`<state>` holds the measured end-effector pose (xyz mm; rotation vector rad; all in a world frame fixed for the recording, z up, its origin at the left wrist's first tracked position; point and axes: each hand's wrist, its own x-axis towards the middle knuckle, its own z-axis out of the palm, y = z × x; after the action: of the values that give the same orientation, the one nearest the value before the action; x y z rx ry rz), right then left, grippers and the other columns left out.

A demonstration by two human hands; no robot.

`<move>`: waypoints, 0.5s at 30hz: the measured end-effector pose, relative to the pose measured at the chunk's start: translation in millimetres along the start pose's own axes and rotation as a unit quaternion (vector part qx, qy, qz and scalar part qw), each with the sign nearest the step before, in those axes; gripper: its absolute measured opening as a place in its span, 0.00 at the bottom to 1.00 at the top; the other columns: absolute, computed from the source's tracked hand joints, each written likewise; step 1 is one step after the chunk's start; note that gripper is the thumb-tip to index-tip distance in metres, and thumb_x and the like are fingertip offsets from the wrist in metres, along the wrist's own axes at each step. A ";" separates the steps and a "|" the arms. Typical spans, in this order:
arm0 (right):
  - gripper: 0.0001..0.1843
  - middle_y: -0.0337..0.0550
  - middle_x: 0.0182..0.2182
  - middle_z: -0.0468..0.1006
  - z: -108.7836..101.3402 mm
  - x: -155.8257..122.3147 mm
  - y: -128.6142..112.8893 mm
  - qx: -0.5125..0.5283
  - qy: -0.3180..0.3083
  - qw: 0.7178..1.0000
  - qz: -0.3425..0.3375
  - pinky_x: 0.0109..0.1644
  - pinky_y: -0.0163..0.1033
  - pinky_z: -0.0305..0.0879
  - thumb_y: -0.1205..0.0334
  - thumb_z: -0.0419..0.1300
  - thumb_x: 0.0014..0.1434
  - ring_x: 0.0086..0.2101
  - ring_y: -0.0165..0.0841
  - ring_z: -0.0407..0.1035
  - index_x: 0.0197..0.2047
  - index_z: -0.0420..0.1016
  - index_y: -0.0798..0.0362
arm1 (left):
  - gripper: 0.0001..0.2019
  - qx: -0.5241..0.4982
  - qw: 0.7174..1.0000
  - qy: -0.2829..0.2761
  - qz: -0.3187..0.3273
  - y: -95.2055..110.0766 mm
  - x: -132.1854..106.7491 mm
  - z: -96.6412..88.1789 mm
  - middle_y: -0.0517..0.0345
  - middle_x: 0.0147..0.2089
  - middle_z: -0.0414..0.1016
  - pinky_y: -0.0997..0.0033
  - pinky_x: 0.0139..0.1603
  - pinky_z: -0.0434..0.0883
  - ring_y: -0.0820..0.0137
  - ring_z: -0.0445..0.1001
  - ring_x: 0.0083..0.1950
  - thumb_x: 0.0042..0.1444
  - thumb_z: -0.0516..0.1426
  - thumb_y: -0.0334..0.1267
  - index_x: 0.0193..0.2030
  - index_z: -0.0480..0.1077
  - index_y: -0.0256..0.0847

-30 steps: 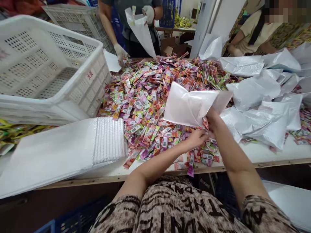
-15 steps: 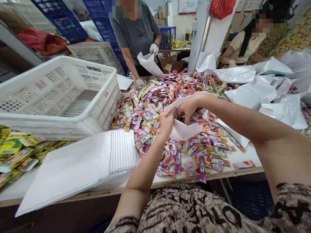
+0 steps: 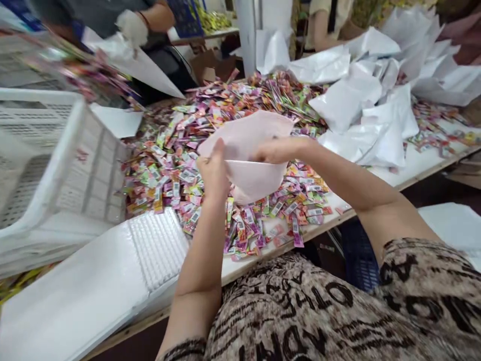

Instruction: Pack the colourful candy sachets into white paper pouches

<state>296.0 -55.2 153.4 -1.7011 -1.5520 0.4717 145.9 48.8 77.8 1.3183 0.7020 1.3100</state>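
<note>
A white padded mailer bag (image 3: 255,183) is held over a heap of small colourful printed packets (image 3: 176,188), its mouth spread wide. My left hand (image 3: 215,173) is closed on the bag's left edge, thumb up along the rim. At the mouth's right side, my right hand (image 3: 276,149) reaches inside; its fingertips are hidden behind the front lip, so what they hold does not show. To the left of my left forearm lies a neat stack of flat white mailer bags (image 3: 93,271).
A white perforated crate (image 3: 93,165) stands at left. Filled white bags (image 3: 349,90) pile up at right. Across the table, a co-worker's gloved hand (image 3: 133,27) holds a white bag (image 3: 143,65), with packets blurred in motion beside it. Another person sits at the back right.
The view has swung right and down. My right hand has gone from the packets at the bag's mouth to inside it, and the mouth is wider. The co-worker's packets are now up over the crate.
</note>
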 end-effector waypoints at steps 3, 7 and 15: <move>0.22 0.42 0.46 0.83 -44.3 -51.9 22.0 0.076 -0.013 0.989 -0.123 0.54 0.38 0.73 0.61 0.67 0.61 0.45 0.30 0.77 0.57 0.78 0.61 | 0.18 0.042 0.999 0.014 0.013 -5.5 5.5 -20.7 0.62 0.33 0.78 0.63 0.46 0.76 0.65 0.78 0.45 0.51 0.68 0.55 0.35 0.75 0.43; 0.56 0.58 0.71 0.61 -23.8 -154.0 97.5 -0.144 0.001 0.989 0.004 0.68 0.67 0.58 0.40 0.76 0.46 0.68 0.59 0.56 0.72 0.63 0.51 | 0.16 0.117 0.992 -0.004 0.054 -1.0 1.3 -33.0 0.64 0.35 0.81 0.52 0.53 0.77 0.61 0.78 0.46 0.53 0.68 0.55 0.34 0.77 0.43; 0.64 0.58 0.78 0.27 98.3 -212.9 195.0 -0.380 -0.066 0.905 0.178 0.64 0.85 0.41 0.49 0.69 0.54 0.72 0.72 0.29 0.80 0.31 0.44 | 0.43 0.291 0.914 -0.068 0.275 35.7 -27.6 -27.1 0.70 0.81 0.43 0.54 0.73 0.63 0.55 0.61 0.74 0.58 0.62 0.51 0.77 0.49 0.55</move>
<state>316.3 -222.7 -100.6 -2.6255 -1.6398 0.1507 104.8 22.5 97.5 2.1923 0.6724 1.4795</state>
